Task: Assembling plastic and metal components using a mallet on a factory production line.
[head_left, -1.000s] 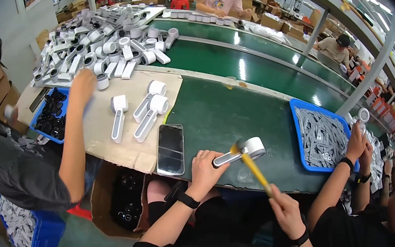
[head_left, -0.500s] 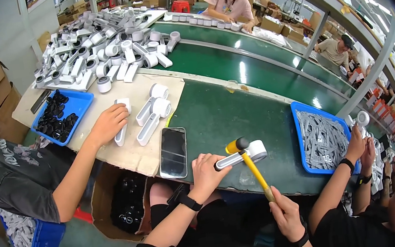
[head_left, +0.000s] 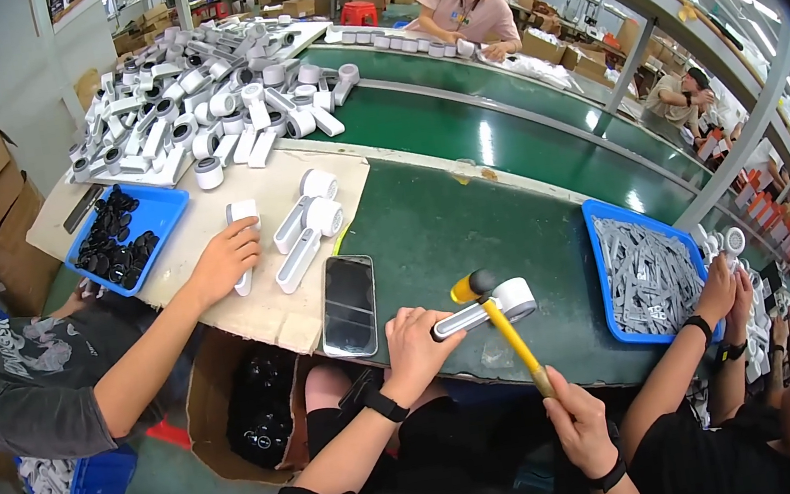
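Observation:
My left hand [head_left: 417, 353] grips the handle end of a white plastic housing [head_left: 517, 298], which has a round head and a long, dark-edged handle. It lies on the green bench with its head to the right. My right hand [head_left: 581, 420] is closed round the lower handle of a yellow mallet [head_left: 520, 344]. The mallet's yellow and black head is over the housing's handle; whether it touches cannot be told. Just left of my left hand lies a dark phone [head_left: 349, 306].
Two similar white housings [head_left: 299, 258] lie on cardboard, near a co-worker's hand [head_left: 227, 258] on another. Beyond is a large pile of housings [head_left: 193, 103]. A blue tray of black parts [head_left: 166, 214] stands left; a blue tray of grey strips [head_left: 603, 268] stands right, beside another co-worker's hands [head_left: 724, 292].
My hands, the mallet and the housing have barely moved. The co-worker on the left has leaned lower and away, with one hand still on a housing.

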Motion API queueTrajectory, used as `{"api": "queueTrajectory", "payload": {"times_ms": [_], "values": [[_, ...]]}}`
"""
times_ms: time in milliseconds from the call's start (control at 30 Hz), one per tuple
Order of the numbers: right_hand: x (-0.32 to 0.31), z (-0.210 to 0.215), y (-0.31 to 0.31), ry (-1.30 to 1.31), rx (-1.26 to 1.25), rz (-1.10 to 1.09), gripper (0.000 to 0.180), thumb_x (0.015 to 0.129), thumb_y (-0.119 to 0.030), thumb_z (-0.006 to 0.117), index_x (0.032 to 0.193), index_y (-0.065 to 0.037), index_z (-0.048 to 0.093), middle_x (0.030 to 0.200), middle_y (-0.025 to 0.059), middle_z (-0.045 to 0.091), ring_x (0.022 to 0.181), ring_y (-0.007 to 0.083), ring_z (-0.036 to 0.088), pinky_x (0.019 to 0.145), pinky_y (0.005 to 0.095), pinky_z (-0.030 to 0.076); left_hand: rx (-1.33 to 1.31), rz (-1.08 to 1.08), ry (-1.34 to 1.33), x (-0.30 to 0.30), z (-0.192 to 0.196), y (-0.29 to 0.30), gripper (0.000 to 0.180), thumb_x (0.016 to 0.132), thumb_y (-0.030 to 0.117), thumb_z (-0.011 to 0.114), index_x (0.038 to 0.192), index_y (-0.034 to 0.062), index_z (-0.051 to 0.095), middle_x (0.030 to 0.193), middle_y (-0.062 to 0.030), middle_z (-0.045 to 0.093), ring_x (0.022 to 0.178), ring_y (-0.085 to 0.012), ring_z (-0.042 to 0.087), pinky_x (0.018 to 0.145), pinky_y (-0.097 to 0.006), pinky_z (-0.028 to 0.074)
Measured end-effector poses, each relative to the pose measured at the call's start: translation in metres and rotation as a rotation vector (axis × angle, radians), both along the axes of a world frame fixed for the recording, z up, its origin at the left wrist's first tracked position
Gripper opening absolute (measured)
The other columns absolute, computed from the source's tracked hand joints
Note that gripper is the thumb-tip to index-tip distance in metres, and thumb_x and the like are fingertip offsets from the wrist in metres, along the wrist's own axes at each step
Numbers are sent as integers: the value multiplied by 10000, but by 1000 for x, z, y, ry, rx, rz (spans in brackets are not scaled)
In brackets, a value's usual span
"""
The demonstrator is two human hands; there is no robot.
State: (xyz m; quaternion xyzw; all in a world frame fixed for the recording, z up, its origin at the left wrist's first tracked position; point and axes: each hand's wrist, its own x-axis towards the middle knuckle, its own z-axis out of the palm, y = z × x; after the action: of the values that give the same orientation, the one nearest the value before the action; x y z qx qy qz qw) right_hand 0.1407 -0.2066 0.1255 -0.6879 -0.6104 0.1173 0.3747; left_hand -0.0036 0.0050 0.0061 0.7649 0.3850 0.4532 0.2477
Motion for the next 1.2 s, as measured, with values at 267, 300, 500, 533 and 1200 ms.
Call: {"api": "queueTrajectory", "payload": {"times_ms": [267,300,500,533,1200], "values": [[-3,6,1,-30,-72,38,414,910,-33,645,1320,-13,589,746,164,519,635,309,544,607,372,447,-18,17,53,-2,2,0,268,697,296,832,830,102,703,805,-33,609,916,-250,569,798,-387,384],[-3,2,2,-30,-72,34,414,910,-33,645,1320,-13,589,746,164,519,635,309,544,607,372,447,-14,9,41,-1,5,-2,264,696,291,831,823,99,701,804,-35,608,915,-251,569,793,-386,386],[-1,2,-2,-35,-104,36,415,915,-27,638,1325,3,581,737,144,514,618,230,524,607,333,431,-23,12,71,-3,2,-1,257,694,293,836,826,108,715,801,-26,615,918,-245,571,813,-379,388],[-2,-2,-3,-5,-38,9,409,915,-27,636,1320,2,587,728,140,520,621,224,532,606,320,432,-39,-5,28,-3,3,-1,265,698,301,836,859,117,733,805,-18,620,922,-239,573,826,-376,388],[12,-21,-15,5,-138,-37,438,911,-32,643,1343,-10,580,726,104,537,628,180,536,601,297,430,-8,-9,33,-3,5,1,280,694,309,841,878,128,730,794,-12,612,907,-234,575,802,-382,384]]}}
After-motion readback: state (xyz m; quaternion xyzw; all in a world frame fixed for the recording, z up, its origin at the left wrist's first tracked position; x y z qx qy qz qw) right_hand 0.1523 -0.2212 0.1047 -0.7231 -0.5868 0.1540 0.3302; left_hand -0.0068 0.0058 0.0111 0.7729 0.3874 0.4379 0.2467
